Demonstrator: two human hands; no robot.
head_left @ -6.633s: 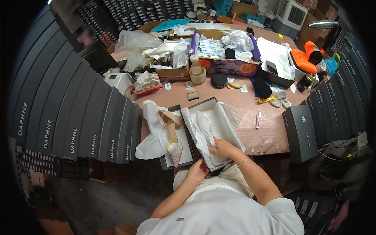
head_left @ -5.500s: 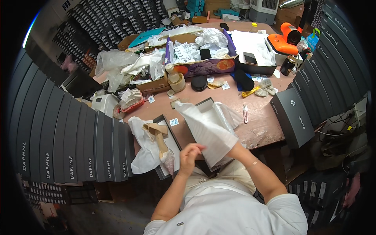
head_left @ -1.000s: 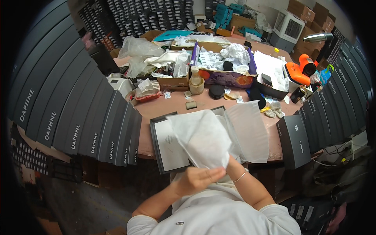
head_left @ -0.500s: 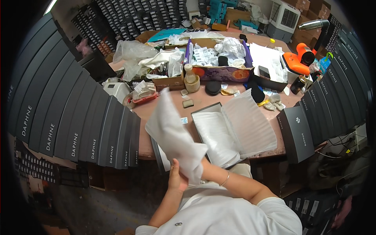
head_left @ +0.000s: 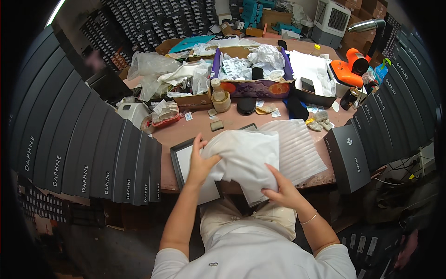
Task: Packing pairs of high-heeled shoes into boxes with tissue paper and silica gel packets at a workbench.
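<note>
Dark grey cardboard is seen first at the left, where a long row of shoe boxes (head_left: 69, 130) is packed side by side. Beside it, a small white machine (head_left: 132, 112) and a red tray (head_left: 166, 123) heaped with scraps are set on the pinkish tabletop (head_left: 195, 128). Nearer the body, a shallow dark-rimmed tray with a white inside (head_left: 177, 162) is partly covered by the left hand (head_left: 200, 165). Its thumb and forefinger are parted at the left end of a white paper bundle (head_left: 246, 160); whether the paper is gripped by the hidden fingers cannot be told.

The bundle is positioned between the two hands, over the middle of the near table edge. Behind it, a bottle is stood in a round jar (head_left: 220, 104), and crumpled paper is held in a purple box (head_left: 258, 89). The bundle's right side is touched by the right hand (head_left: 282, 188), with thumb and forefinger spread over the paper; a pinch cannot be made out. A bracelet (head_left: 308, 217) is worn on that wrist.

Farther right, a ribbed translucent sheet (head_left: 299, 151) is laid out, an orange device (head_left: 347, 72) is placed behind, and more dark boxes (head_left: 392, 109) are stacked.
</note>
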